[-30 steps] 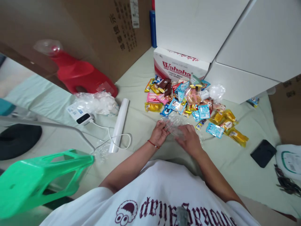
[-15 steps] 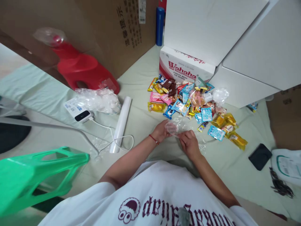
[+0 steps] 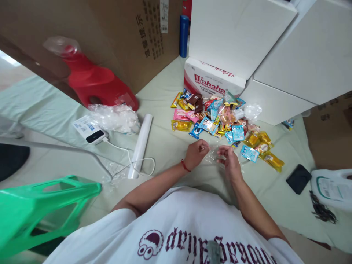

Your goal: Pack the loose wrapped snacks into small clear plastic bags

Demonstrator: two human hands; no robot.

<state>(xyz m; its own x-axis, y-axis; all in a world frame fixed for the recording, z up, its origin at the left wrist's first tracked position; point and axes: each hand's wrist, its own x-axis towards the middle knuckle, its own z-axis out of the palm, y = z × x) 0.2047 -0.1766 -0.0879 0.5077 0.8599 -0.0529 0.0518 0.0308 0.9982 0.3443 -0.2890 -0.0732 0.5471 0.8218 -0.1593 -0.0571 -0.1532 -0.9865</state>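
Between my hands, a thin clear plastic bag point(image 3: 212, 152) is crumpled and hard to make out against the pale cloth. My left hand point(image 3: 195, 153), wearing a red cord bracelet point(image 3: 186, 165), is closed in a pinch on the bag's left edge. On the other side, my right hand point(image 3: 230, 163) has its fingers loosely bent and apart, close to the film. Just beyond both hands lies a heap of wrapped snacks: a blue penguin packet point(image 3: 195, 131), a pale blue packet point(image 3: 208, 124), a yellow packet point(image 3: 181, 125) and a light blue sachet point(image 3: 249, 153).
Behind the snacks stands a Wahaba-lettered carton point(image 3: 214, 79) below white panels. Leftward are a white roll point(image 3: 141, 145), a cabled white device point(image 3: 95, 136), bunched plastic point(image 3: 115, 118) and a red jug point(image 3: 100, 82). A green stool point(image 3: 49, 201) stands lower left; a black pouch point(image 3: 299, 179) lies right.
My right hand has moved slightly right and its fingers have loosened from the film. My left hand has closed more tightly, and the bag between them has dropped lower. The view has shifted slightly.
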